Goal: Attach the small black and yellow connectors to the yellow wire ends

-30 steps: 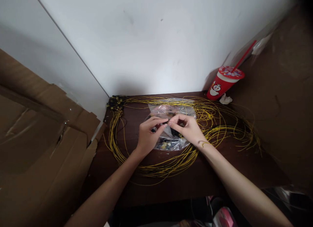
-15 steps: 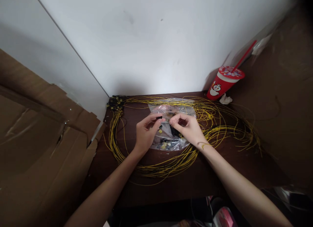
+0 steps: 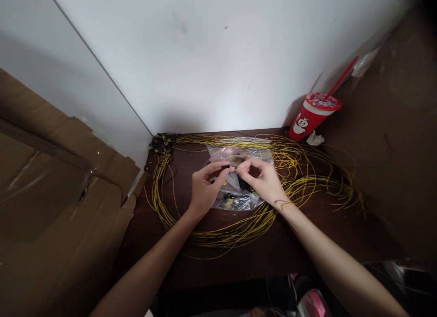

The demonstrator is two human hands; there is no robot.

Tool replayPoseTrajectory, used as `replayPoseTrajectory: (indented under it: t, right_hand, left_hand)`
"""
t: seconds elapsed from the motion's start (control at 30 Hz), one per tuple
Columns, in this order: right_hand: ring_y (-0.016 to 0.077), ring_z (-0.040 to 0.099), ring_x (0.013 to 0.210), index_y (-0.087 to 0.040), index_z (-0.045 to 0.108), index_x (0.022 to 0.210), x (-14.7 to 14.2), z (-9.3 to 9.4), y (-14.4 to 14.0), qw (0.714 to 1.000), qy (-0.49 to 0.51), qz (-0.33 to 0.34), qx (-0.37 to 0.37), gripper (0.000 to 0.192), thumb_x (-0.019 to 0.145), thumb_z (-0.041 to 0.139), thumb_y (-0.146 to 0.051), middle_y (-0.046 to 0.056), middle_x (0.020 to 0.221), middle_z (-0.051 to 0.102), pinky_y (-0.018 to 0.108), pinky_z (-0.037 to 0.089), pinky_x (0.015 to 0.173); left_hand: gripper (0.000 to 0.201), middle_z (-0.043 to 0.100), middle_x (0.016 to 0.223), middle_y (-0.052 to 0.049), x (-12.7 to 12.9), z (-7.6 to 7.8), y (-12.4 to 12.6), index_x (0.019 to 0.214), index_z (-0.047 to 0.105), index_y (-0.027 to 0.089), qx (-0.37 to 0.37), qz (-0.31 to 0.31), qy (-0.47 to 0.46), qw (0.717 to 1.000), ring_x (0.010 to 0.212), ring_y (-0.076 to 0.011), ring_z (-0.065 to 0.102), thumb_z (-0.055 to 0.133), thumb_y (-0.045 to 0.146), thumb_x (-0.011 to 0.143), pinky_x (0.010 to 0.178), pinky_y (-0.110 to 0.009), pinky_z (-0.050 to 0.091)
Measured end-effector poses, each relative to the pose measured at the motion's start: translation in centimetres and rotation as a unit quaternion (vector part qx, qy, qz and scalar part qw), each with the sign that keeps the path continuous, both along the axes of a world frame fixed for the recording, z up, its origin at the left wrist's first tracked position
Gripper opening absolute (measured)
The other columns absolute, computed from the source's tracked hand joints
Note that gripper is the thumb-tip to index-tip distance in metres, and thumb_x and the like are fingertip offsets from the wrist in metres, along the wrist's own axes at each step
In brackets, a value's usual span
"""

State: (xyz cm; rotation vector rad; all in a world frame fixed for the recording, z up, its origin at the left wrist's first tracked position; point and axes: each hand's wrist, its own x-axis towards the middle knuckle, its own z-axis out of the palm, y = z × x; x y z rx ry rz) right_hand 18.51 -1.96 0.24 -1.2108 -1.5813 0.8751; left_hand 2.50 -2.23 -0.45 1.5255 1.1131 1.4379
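Between the thumb and fingers of my left hand (image 3: 206,185) is a small black connector (image 3: 225,166). My right hand (image 3: 261,176) is pinched just to its right, fingertips close to the connector. A thin yellow wire seems to run past that wrist; its end at the fingertips is too small to make out. Below both hands lies a clear plastic bag (image 3: 254,203) with black and yellow pieces in it. Yellow wires (image 3: 235,235) curve in a wide loop around the bag on the dark table (image 3: 252,264).
Black connectors (image 3: 162,143) cluster at the back left end of the wires. A red cup (image 3: 312,117) with a straw leans at the back right, beside a crumpled tissue (image 3: 314,138). Cardboard (image 3: 68,208) stands on the left, and a white wall (image 3: 218,71) rises behind.
My left hand has moved slightly right with the black connector, closing the gap to my right fingertips. My right hand has hardly moved.
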Motion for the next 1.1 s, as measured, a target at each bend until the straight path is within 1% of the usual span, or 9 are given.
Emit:
replayPoseTrajectory:
  t: [0.13, 0.27, 0.47, 0.6, 0.77, 0.83, 0.93, 1.0, 1.1]
  right_hand:
    - [0.0120, 0.055, 0.065, -0.015, 0.064, 0.075, -0.1, 0.0, 0.0, 1.000, -0.004, 0.003, 0.002, 0.014, 0.079, 0.061, -0.028, 0.003, 0.072, 0.062, 0.026, 0.044, 0.062]
    - [0.0120, 0.055, 0.066, -0.015, 0.064, 0.074, -0.1, 0.1, -0.1, 1.000, -0.009, 0.019, 0.010, 0.014, 0.079, 0.061, -0.027, 0.002, 0.072, 0.061, 0.026, 0.043, 0.061]
    - [0.0125, 0.055, 0.067, -0.016, 0.064, 0.074, -0.2, 0.3, -0.2, 0.995, -0.068, 0.027, 0.061, 0.011, 0.081, 0.060, -0.024, 0.002, 0.071, 0.061, 0.025, 0.042, 0.061]
    - [0.0121, 0.054, 0.066, -0.016, 0.064, 0.073, -0.3, 0.4, -0.3, 0.993, -0.081, 0.025, 0.082, 0.009, 0.081, 0.060, -0.021, 0.001, 0.070, 0.060, 0.024, 0.041, 0.059]
    - [0.0122, 0.054, 0.067, -0.017, 0.063, 0.073, -0.3, 0.4, -0.3, 0.992, -0.086, 0.027, 0.087, 0.009, 0.081, 0.060, -0.021, 0.001, 0.070, 0.060, 0.025, 0.041, 0.061]
    - [0.0125, 0.055, 0.067, -0.017, 0.064, 0.074, -0.3, 0.4, -0.3, 0.994, -0.075, 0.031, 0.077, 0.009, 0.081, 0.061, -0.022, 0.001, 0.070, 0.061, 0.025, 0.042, 0.061]
    - [0.0122, 0.055, 0.066, -0.017, 0.065, 0.074, -0.3, 0.3, -0.3, 0.998, -0.016, 0.045, 0.032, 0.011, 0.079, 0.063, -0.027, 0.001, 0.070, 0.062, 0.026, 0.043, 0.062]
    - [0.0116, 0.055, 0.064, -0.017, 0.065, 0.073, -0.4, 0.3, -0.2, 0.998, 0.028, 0.057, -0.004, 0.013, 0.078, 0.065, -0.029, 0.001, 0.069, 0.063, 0.026, 0.043, 0.062]
    - [0.0109, 0.055, 0.062, -0.016, 0.065, 0.071, -0.4, 0.6, -0.3, 0.995, 0.067, 0.070, -0.040, 0.015, 0.075, 0.068, -0.031, 0.001, 0.068, 0.064, 0.026, 0.043, 0.061]
  left_hand:
    - [0.016, 0.075, 0.090, -0.004, 0.0, 0.0, 0.0, 0.092, 0.071, 0.018, 0.002, -0.005, -0.004, 1.000, 0.082, -0.0156, 0.071, 0.067, 0.018, 0.076, 0.074, -0.024, 0.057]
    - [0.015, 0.074, 0.092, -0.004, -0.1, 0.0, 0.1, 0.090, 0.072, 0.017, 0.004, 0.000, 0.008, 1.000, 0.082, -0.0147, 0.070, 0.068, 0.019, 0.076, 0.073, -0.024, 0.056]
    - [0.016, 0.074, 0.086, -0.003, -0.2, -0.5, 0.4, 0.088, 0.072, 0.018, 0.015, 0.005, 0.026, 1.000, 0.075, -0.0127, 0.067, 0.070, 0.018, 0.073, 0.068, -0.023, 0.054]
    - [0.016, 0.072, 0.082, -0.003, -0.3, -0.9, 0.5, 0.088, 0.072, 0.017, 0.014, -0.006, 0.028, 1.000, 0.071, -0.0124, 0.065, 0.071, 0.018, 0.071, 0.067, -0.023, 0.053]
    - [0.016, 0.072, 0.080, -0.003, -0.2, -0.5, 0.4, 0.086, 0.073, 0.017, -0.019, 0.000, 0.016, 1.000, 0.067, -0.0114, 0.063, 0.071, 0.019, 0.071, 0.064, -0.023, 0.050]
    - [0.015, 0.073, 0.080, -0.003, -0.2, -0.1, 0.4, 0.083, 0.073, 0.017, -0.049, -0.002, -0.011, 0.999, 0.067, -0.0116, 0.063, 0.072, 0.020, 0.069, 0.063, -0.022, 0.050]
    - [0.016, 0.072, 0.080, -0.003, -0.1, 0.5, 0.3, 0.083, 0.073, 0.018, -0.104, -0.030, -0.064, 0.992, 0.068, -0.0117, 0.063, 0.073, 0.022, 0.067, 0.062, -0.022, 0.049]
    - [0.017, 0.071, 0.076, -0.002, -0.2, 0.6, 0.2, 0.083, 0.073, 0.018, -0.130, -0.049, -0.089, 0.986, 0.063, -0.0102, 0.060, 0.073, 0.023, 0.068, 0.057, -0.021, 0.047]
    - [0.017, 0.067, 0.069, -0.001, -0.3, 0.6, 0.3, 0.083, 0.073, 0.018, -0.152, -0.069, -0.116, 0.979, 0.055, -0.0071, 0.053, 0.074, 0.024, 0.068, 0.052, -0.019, 0.043]
